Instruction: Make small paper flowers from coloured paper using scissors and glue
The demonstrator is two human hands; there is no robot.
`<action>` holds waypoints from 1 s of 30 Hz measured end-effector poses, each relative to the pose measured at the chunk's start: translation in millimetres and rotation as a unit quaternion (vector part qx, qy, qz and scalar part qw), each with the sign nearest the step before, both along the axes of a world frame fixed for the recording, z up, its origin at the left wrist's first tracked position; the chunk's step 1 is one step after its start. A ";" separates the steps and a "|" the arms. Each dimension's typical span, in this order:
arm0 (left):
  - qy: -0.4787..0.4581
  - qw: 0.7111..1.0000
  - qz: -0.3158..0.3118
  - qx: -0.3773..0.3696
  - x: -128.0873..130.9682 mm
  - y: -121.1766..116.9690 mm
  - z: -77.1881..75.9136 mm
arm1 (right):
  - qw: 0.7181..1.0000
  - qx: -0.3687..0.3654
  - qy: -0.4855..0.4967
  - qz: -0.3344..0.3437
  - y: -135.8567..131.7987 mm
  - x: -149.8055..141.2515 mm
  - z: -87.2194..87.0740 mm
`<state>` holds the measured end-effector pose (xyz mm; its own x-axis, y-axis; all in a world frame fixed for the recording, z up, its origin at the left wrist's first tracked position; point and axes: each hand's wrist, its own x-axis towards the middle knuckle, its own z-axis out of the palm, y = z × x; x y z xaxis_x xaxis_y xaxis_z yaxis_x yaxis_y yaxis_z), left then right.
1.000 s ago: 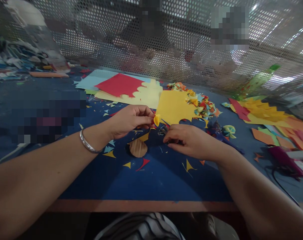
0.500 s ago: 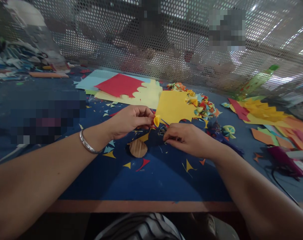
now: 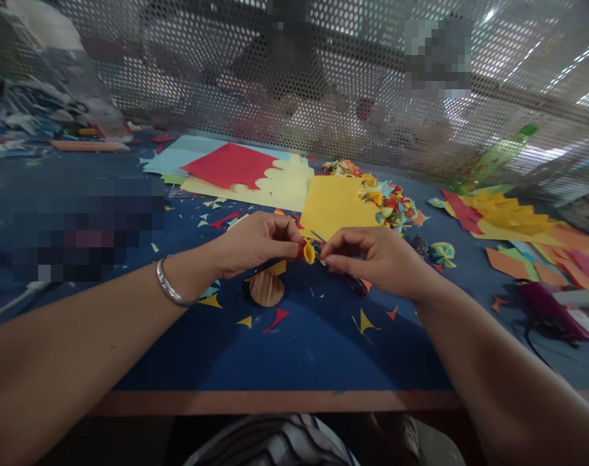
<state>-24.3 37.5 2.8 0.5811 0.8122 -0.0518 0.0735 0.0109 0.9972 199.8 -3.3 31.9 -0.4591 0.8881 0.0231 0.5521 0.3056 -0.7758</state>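
Between the thumb and fingertips of my left hand [image 3: 263,243] is a small folded yellow paper petal [image 3: 309,251], held above the blue tabletop. My right hand [image 3: 367,255] is pinched closed just to the right of the petal. Whatever lies in its fingertips is too small to make out. Below my left hand rests a round brown corrugated cardboard disc [image 3: 266,289]. A yellow sheet [image 3: 338,204] with a scalloped cut edge lies just beyond my hands.
Small folded paper pieces [image 3: 396,207] are heaped behind the yellow sheet. A red sheet [image 3: 231,167] overlaps pale sheets at the back. Coloured paper [image 3: 518,217], a green bottle [image 3: 498,155] and a magenta object [image 3: 559,314] lie right. A perforated metal screen [image 3: 202,84] stands behind.
My left hand and the yellow petal have come down slightly toward me. My right hand has risen a little, and its fingertips are now close beside the petal.
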 end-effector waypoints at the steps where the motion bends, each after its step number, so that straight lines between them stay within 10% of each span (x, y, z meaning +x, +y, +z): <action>1: 0.000 1.000 -0.001 0.001 0.7 -0.2 -1.0 | 1.000 -0.009 0.022 -0.008 0.3 -0.2 -0.7; 30: 0.076 0.976 0.013 0.203 6.5 -5.4 -8.2 | 0.987 -0.117 0.095 -0.052 -2.1 -6.4 -4.2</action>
<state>-17.9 32.2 -5.4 0.5703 0.7984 0.1932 0.2256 -0.3784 0.8977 193.3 -5.4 27.7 -0.3721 0.9216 -0.1105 0.4085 0.0557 -0.9111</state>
